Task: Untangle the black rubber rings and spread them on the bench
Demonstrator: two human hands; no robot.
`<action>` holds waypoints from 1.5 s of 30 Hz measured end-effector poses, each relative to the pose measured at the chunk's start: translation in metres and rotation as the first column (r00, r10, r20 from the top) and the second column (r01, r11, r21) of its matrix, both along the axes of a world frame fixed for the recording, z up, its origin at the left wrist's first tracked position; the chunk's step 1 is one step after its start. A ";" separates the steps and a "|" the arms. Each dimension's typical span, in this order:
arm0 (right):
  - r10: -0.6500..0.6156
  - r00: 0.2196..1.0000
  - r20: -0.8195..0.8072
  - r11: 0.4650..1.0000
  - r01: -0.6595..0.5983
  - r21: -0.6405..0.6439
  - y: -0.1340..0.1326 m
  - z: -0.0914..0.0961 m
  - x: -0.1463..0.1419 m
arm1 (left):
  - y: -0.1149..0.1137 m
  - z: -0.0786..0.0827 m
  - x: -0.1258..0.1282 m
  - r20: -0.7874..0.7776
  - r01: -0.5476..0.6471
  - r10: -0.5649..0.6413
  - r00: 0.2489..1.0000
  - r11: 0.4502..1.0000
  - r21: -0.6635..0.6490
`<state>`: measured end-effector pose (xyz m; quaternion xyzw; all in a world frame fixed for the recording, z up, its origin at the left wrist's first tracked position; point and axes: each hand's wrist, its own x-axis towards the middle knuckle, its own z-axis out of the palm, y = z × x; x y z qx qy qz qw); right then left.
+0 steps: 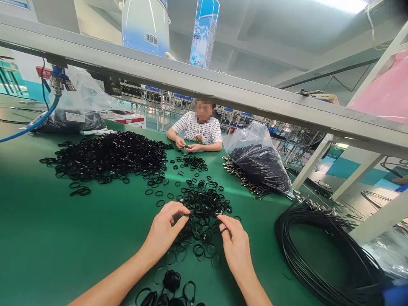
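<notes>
My left hand (167,225) reaches in from the lower left, thumb and index finger curled together at the tips. Something dark shows at those fingertips, too small to make out. My right hand (235,244) is closed on a thin black ring (224,230), which lies across the thumb beside the index finger. Between and beyond both hands spreads a loose pile of black rings (204,202), some with a small shiny part. Nearer to me, below the hands, sits a smaller cluster of black rings (172,280), cut off by the frame's bottom edge.
On the green table (95,238) a large heap of black rings (111,155) lies left. A clear bag of black parts (261,163) and a coil of black cable (287,238) are right. A metal shelf beam (191,78) crosses overhead. Opposite, a person (202,131) handles small parts.
</notes>
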<state>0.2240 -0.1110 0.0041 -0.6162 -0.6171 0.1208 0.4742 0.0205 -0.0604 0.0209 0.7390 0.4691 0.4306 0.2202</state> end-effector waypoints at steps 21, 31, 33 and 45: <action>0.110 0.966 0.234 0.992 -0.091 -0.093 -0.010 0.014 -0.004 | 0.008 0.023 -0.021 -0.166 0.343 -0.405 0.899 0.887 -0.309; 0.005 0.986 0.169 0.998 0.006 -0.062 -0.002 0.012 0.001 | 0.016 0.019 -0.020 -0.049 0.299 -0.328 0.943 0.904 -0.307; -0.013 0.986 0.168 0.996 0.027 -0.083 0.000 0.012 0.010 | 0.018 0.021 -0.024 -0.071 0.321 -0.357 0.932 0.898 -0.300; -0.158 0.945 0.287 0.967 0.208 -0.150 0.016 0.007 0.011 | 0.008 0.036 -0.035 -0.289 0.327 -0.476 0.831 0.837 -0.439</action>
